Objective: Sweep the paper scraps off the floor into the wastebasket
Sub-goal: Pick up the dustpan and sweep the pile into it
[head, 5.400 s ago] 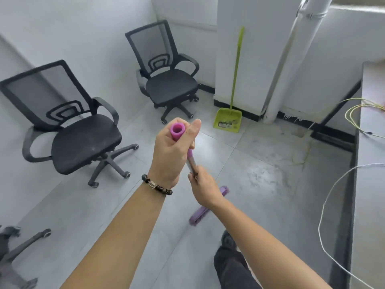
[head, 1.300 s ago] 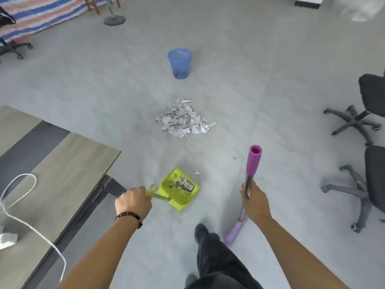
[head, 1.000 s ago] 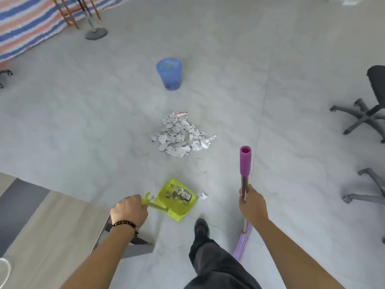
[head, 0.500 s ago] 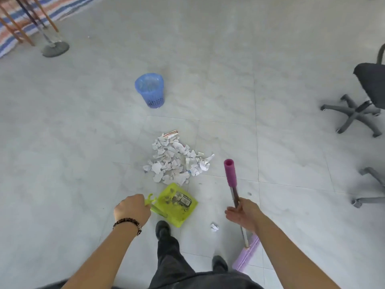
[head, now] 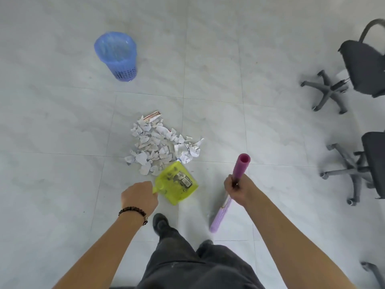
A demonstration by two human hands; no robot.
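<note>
A heap of torn white paper scraps [head: 162, 146] lies on the grey tiled floor in the middle of the view. Beyond it to the left stands a blue mesh wastebasket [head: 117, 56], upright. My left hand [head: 140, 197] grips the handle of a lime-green dustpan [head: 177, 185], whose front lip reaches the near edge of the heap. My right hand [head: 239, 189] is closed around the shaft of a purple broom [head: 239, 170]; its pink grip end sticks up above my fist and its head [head: 218, 219] is down by my right foot.
Two black office chairs on wheeled bases stand at the right, one far [head: 362, 69] and one nearer [head: 368, 165]. My dark-trousered legs and shoes [head: 161, 223] fill the bottom middle. Bare tiles surround the heap and the wastebasket.
I have stepped closer to the heap. The dustpan has slid forward until its lip meets the scraps. The broom stays in my right hand, its head trailing by my foot.
</note>
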